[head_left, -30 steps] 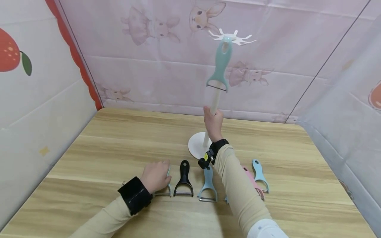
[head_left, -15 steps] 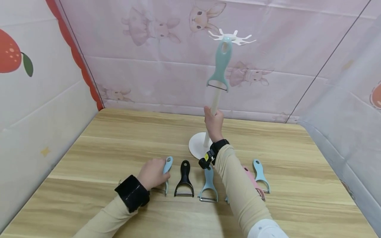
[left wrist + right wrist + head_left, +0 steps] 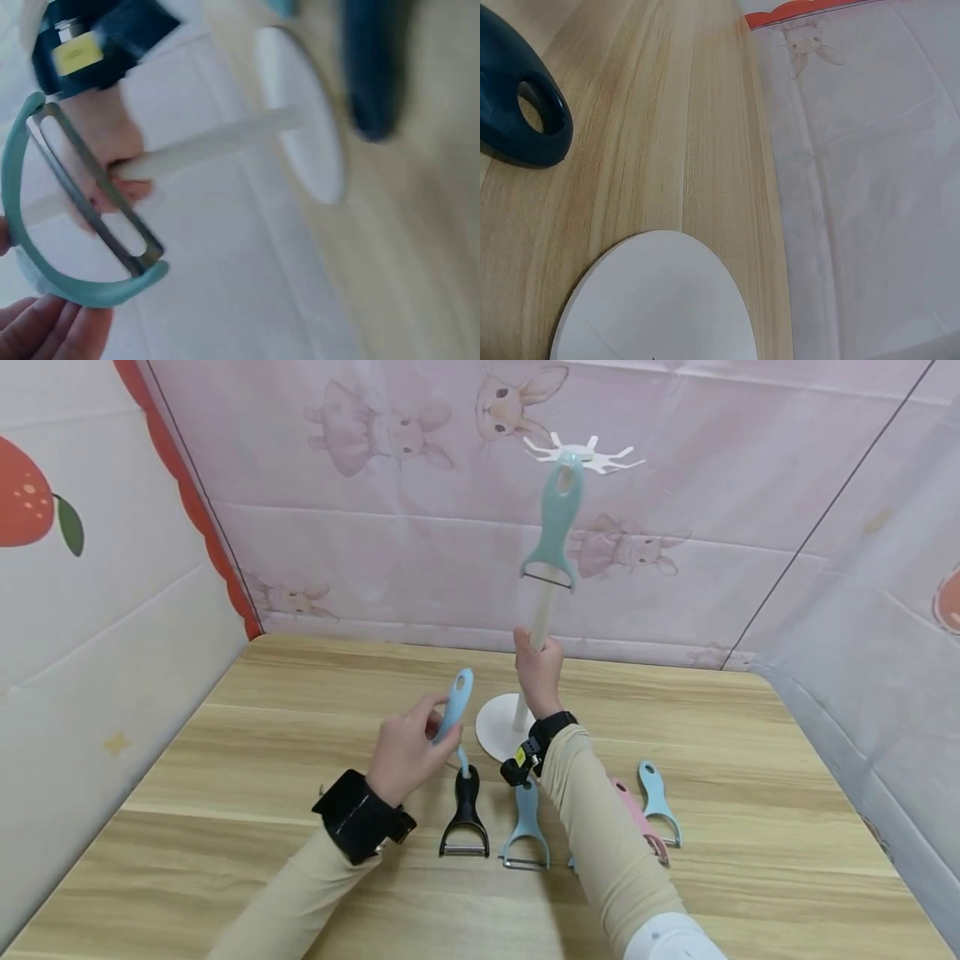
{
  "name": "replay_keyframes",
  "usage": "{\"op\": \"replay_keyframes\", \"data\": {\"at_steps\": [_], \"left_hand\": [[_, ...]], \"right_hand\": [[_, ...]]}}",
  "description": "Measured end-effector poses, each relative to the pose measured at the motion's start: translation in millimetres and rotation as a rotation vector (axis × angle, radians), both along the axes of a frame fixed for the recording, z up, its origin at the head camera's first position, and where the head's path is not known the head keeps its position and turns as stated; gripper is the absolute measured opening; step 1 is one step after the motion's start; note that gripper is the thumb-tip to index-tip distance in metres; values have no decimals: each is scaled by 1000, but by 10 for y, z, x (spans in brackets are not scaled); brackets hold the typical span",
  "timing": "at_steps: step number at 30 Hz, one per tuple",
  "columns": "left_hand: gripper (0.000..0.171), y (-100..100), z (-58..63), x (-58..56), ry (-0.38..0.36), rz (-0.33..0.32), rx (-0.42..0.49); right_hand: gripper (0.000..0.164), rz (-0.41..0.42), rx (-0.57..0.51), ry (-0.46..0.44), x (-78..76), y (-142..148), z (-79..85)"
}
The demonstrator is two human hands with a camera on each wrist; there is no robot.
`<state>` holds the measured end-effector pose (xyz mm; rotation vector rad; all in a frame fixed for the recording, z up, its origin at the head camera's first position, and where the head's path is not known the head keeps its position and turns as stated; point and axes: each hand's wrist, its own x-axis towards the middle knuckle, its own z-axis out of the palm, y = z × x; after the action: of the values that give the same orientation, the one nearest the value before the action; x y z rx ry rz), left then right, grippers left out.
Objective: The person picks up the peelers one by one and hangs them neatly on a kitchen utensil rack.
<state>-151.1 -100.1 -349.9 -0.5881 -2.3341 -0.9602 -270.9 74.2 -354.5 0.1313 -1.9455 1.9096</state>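
My left hand (image 3: 411, 747) pinches a light blue peeler (image 3: 454, 706) by its handle, raised off the table over the black peeler (image 3: 465, 810). In the left wrist view, fingers hold this Y-shaped peeler (image 3: 97, 292) close to its blade end. My right hand (image 3: 540, 675) grips the white post (image 3: 543, 610) of an upright stand with a round base (image 3: 495, 727). Branching white hooks (image 3: 600, 458) top the stand, and a teal peeler (image 3: 559, 518) hangs from one of them, in front of the post. The right wrist view shows the base (image 3: 660, 300) but not the hand.
Right of the black peeler lies a blue peeler (image 3: 526, 822). Farther right are a pink peeler (image 3: 637, 814), partly hidden by the right sleeve (image 3: 600, 827), and another blue peeler (image 3: 654, 793). A printed curtain (image 3: 390, 552) rises behind the wooden table (image 3: 300, 693).
My left hand has lifted the light blue peeler off the table and carried it forward and right, toward the stand. My right hand still grips the post in the same place.
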Motion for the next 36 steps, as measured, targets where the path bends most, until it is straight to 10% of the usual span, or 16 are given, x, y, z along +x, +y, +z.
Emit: {"op": "replay_keyframes", "data": {"at_steps": [10, 19, 36], "left_hand": [[33, 327, 530, -240, 266, -133, 271], [33, 480, 968, -448, 278, -163, 447], [31, 696, 1493, -660, 257, -128, 469]], "right_hand": [[42, 22, -5, -6, 218, -19, 222], [43, 6, -37, 2, 203, -36, 219], [46, 42, -24, 10, 196, -24, 216]]}}
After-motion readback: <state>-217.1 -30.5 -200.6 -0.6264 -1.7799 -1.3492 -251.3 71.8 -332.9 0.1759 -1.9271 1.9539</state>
